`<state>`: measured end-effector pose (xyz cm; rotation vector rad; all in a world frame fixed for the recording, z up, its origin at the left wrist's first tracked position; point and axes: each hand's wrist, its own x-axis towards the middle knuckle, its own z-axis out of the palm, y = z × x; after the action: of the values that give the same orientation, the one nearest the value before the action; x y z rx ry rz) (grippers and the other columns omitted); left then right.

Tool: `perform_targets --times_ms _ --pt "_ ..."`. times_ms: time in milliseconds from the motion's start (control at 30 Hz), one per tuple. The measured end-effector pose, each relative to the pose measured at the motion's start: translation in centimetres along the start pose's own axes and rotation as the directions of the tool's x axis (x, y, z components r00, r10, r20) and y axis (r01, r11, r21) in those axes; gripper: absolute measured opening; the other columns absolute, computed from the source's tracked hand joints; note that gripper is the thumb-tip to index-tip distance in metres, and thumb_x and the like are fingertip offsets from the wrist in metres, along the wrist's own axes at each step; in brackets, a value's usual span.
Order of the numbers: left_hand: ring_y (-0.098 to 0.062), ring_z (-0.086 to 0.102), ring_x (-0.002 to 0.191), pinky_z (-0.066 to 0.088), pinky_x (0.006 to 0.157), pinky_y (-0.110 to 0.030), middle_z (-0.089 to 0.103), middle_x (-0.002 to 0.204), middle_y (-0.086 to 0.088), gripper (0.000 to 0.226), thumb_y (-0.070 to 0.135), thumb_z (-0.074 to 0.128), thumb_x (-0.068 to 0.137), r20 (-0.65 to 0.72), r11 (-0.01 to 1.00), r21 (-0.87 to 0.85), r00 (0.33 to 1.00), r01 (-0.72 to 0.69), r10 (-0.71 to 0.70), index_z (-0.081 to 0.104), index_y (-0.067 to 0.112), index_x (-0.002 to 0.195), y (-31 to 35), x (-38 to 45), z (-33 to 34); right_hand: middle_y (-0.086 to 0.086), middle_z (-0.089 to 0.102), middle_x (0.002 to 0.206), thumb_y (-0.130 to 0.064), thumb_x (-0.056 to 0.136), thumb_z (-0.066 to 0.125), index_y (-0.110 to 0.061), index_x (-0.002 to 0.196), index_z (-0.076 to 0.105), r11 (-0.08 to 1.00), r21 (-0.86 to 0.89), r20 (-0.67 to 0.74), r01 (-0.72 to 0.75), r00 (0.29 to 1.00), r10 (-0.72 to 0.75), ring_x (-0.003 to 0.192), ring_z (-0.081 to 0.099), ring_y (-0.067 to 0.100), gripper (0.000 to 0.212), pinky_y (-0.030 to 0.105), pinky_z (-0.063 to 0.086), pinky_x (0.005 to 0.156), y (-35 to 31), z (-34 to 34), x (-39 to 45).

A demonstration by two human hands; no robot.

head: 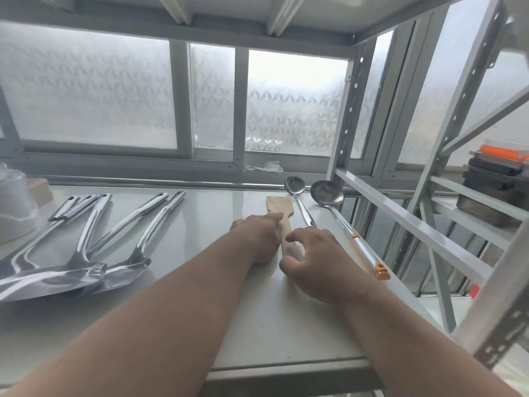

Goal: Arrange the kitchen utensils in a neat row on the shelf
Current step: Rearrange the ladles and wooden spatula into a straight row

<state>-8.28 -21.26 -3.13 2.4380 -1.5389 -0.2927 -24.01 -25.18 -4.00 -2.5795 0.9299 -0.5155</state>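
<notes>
A wooden spatula [279, 206] lies on the white shelf [217, 224], blade pointing away from me. My left hand [257, 233] rests against its handle from the left, fingers stretched along it. My right hand [317, 259] covers the near end of the handle, fingers curled over it. To the right of the spatula lie a steel spoon [297, 193] and a steel ladle [329, 196] with an orange handle end, side by side. Several steel turners [94, 247] lie fanned out on the left of the shelf, blades toward me and overlapping.
A white plastic container [14, 207] stands at the far left. Frosted windows close off the back. A slotted metal post [349, 110] rises at the right rear corner. Stacked dark food boxes [492, 190] sit on a neighbouring rack to the right.
</notes>
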Motion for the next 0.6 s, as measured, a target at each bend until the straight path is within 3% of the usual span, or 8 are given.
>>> perform_targets --times_ms 100,200,367,467,600 --pt "-0.027 0.050 0.143 0.040 0.118 -0.043 0.051 0.159 -0.002 0.045 0.022 0.040 0.110 0.111 0.990 0.137 0.994 -0.034 0.019 0.046 0.027 0.154 0.2 -1.8 -0.5 -0.007 0.056 0.137 -0.039 0.079 0.056 -0.024 0.134 0.059 0.997 0.006 -0.077 0.072 0.994 -0.072 0.131 0.038 0.016 0.057 0.023 0.030 0.104 -0.7 -0.3 -1.2" --pt "-0.026 0.047 0.148 0.041 0.119 -0.039 0.044 0.165 -0.001 0.056 0.019 0.040 0.109 0.122 0.964 0.262 0.992 -0.041 0.008 0.036 0.024 0.164 -0.7 -5.3 -4.0 -0.006 0.058 0.137 -0.037 0.079 0.057 -0.023 0.132 0.063 0.976 -0.077 -0.118 0.203 0.970 -0.212 0.129 0.041 0.019 0.055 0.022 0.029 0.103 -2.6 -1.4 -1.4" --pt "-0.024 0.041 0.153 0.036 0.123 -0.043 0.045 0.166 0.001 0.054 0.048 0.042 0.109 -0.014 0.916 0.382 0.991 0.125 -0.130 0.046 0.027 0.158 -7.4 -13.0 -9.4 -0.008 0.052 0.145 -0.035 0.085 0.058 -0.029 0.138 0.057 0.961 0.000 0.071 0.277 0.959 -0.276 0.138 0.037 0.017 0.054 0.035 0.033 0.115 -7.9 1.0 -0.9" --pt "-0.020 0.039 0.154 0.033 0.124 -0.043 0.044 0.166 0.006 0.067 0.070 0.042 0.102 0.064 0.904 0.378 0.969 0.199 -0.240 0.045 0.034 0.159 -10.1 -16.9 -10.9 -0.007 0.047 0.150 -0.037 0.086 0.057 -0.030 0.145 0.050 0.955 0.040 0.155 0.294 0.942 -0.296 0.143 0.033 0.015 0.059 0.037 0.033 0.117 -11.3 3.1 -0.5" --pt "-0.022 0.063 0.119 0.050 0.100 -0.037 0.071 0.126 0.007 0.049 0.070 0.054 0.094 0.148 0.930 0.357 0.978 0.085 -0.146 0.070 0.032 0.120 -11.5 -20.4 -10.4 -0.003 0.043 0.157 -0.034 0.089 0.060 -0.027 0.152 0.042 0.936 0.038 0.245 0.349 0.905 -0.347 0.146 0.032 0.020 0.066 0.036 0.031 0.119 -15.4 5.4 -0.3"
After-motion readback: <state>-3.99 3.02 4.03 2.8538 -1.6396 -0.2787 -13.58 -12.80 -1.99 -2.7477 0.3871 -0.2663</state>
